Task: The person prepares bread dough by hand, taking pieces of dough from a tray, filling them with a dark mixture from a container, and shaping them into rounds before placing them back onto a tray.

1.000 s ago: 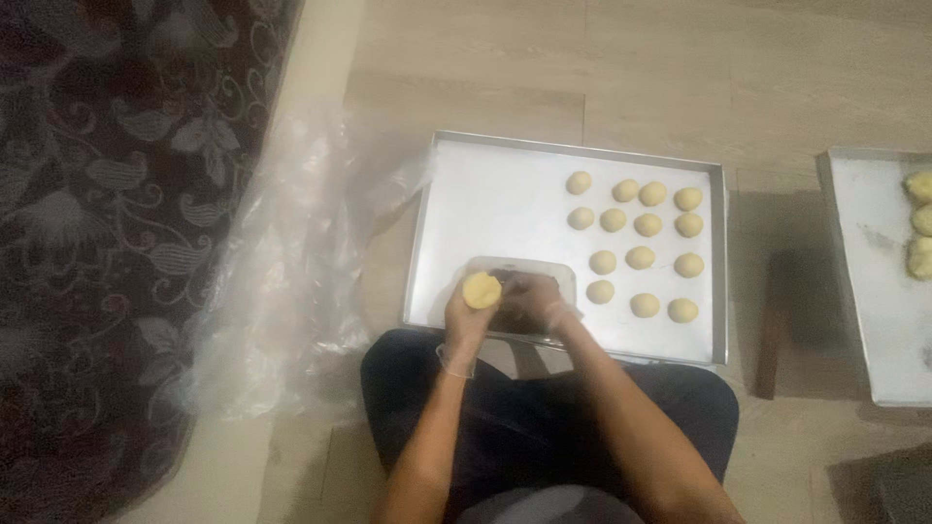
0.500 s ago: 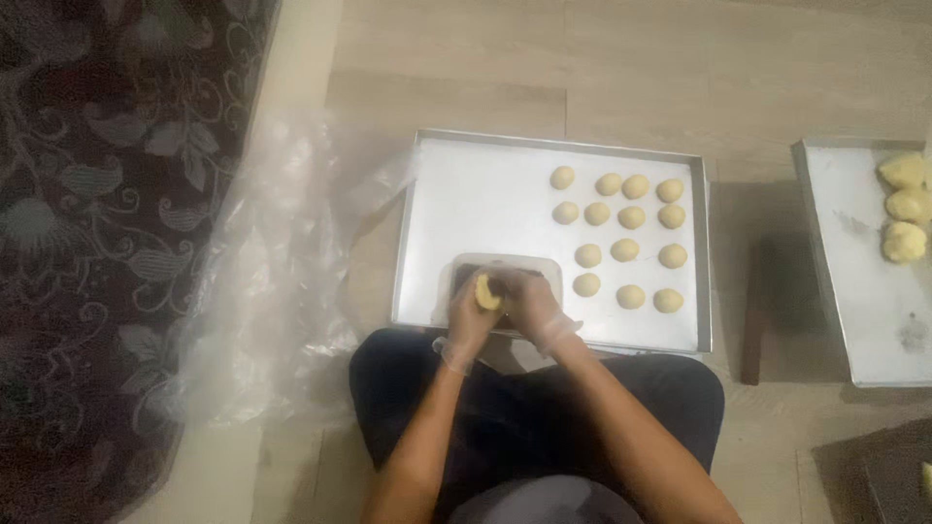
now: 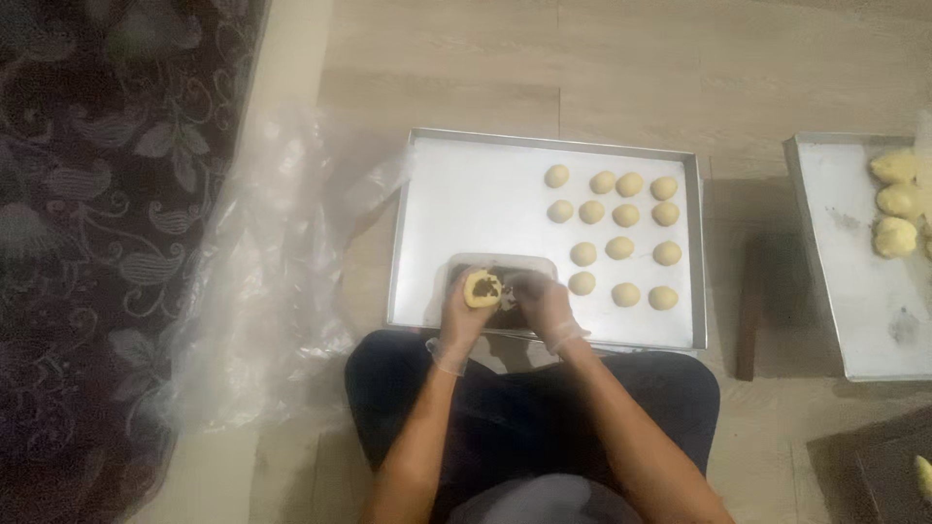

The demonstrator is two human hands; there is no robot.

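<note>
The gloved left hand (image 3: 464,315) cups a round pale dough piece with dark filling (image 3: 482,287) at the large metal tray's (image 3: 466,194) near edge; the gloved right hand (image 3: 544,306), fingers curled, rests just beside it

The small rectangular metal container (image 3: 502,264) is mostly hidden behind both gloved hands, its dark contents blurred. The second metal tray (image 3: 843,291) and its pale dough lumps (image 3: 895,204) are cut off by the right edge.
</note>
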